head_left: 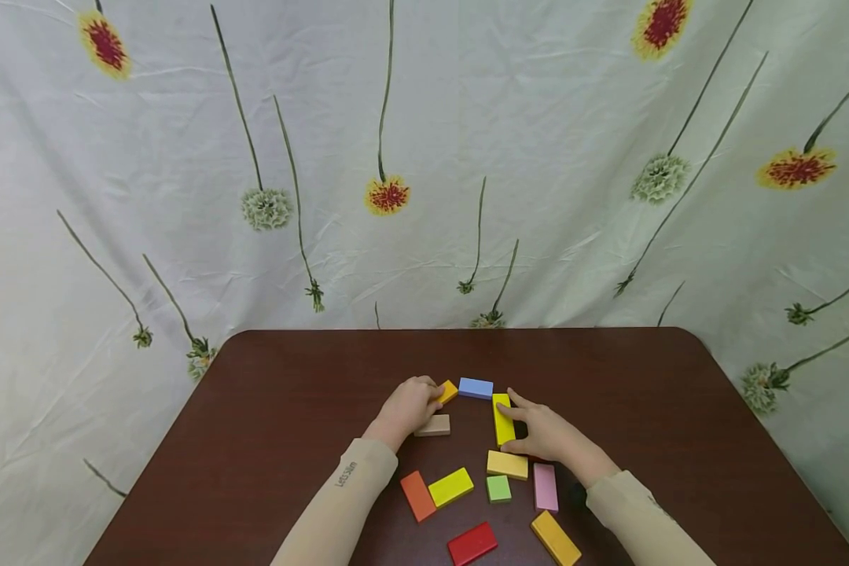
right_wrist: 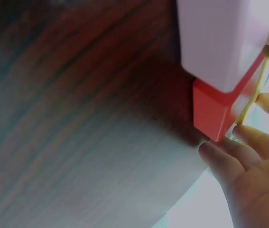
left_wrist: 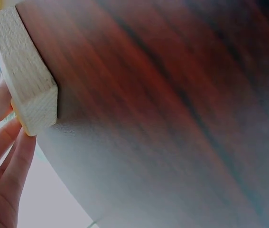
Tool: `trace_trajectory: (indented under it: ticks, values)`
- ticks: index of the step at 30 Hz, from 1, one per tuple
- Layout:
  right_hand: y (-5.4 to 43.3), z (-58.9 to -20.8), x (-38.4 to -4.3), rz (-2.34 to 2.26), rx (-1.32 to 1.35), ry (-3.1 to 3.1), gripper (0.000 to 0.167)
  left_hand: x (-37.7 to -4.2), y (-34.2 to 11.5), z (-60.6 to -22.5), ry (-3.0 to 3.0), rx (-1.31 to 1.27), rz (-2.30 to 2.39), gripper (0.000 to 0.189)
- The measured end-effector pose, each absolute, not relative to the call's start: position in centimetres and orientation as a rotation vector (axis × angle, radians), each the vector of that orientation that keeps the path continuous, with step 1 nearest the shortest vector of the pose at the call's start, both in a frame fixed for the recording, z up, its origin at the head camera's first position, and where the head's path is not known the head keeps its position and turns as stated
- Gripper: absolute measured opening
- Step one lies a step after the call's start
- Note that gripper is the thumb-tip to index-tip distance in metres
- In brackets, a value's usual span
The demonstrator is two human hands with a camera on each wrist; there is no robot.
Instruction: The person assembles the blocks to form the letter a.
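In the head view my left hand (head_left: 412,402) pinches an orange-yellow block (head_left: 449,391), partly covered by the fingers. Just below that hand lies a beige wooden block (head_left: 434,425); the left wrist view shows this beige block (left_wrist: 25,66) close up. My right hand (head_left: 543,429) holds a long yellow block (head_left: 504,424), thumb at its near end and fingers along its far part. A blue block (head_left: 476,387) lies between the two hands. In the right wrist view, a red block (right_wrist: 212,109) and a pink block (right_wrist: 215,42) stand near the right fingers.
Nearer on the dark wooden table (head_left: 269,440) lie a pale yellow block (head_left: 507,464), a green block (head_left: 498,489), a pink block (head_left: 545,487), an orange-red block (head_left: 418,496), a yellow block (head_left: 451,487), a red block (head_left: 472,543) and an amber block (head_left: 556,538). A flowered cloth (head_left: 424,251) hangs behind.
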State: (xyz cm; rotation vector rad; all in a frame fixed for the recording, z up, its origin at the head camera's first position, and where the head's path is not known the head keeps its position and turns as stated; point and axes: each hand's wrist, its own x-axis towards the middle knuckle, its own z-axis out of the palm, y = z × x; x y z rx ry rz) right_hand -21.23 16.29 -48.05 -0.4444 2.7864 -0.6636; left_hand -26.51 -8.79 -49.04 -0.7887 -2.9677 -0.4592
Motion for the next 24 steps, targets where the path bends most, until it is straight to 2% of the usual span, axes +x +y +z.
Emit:
trace_trajectory:
  ticks: [24]
  values:
    - [16.32, -47.98, -21.33, -0.681, -0.423, 2.769, 0.07, -26.83, -8.68, -48.99, -2.959, -0.783, -0.392, 0.031]
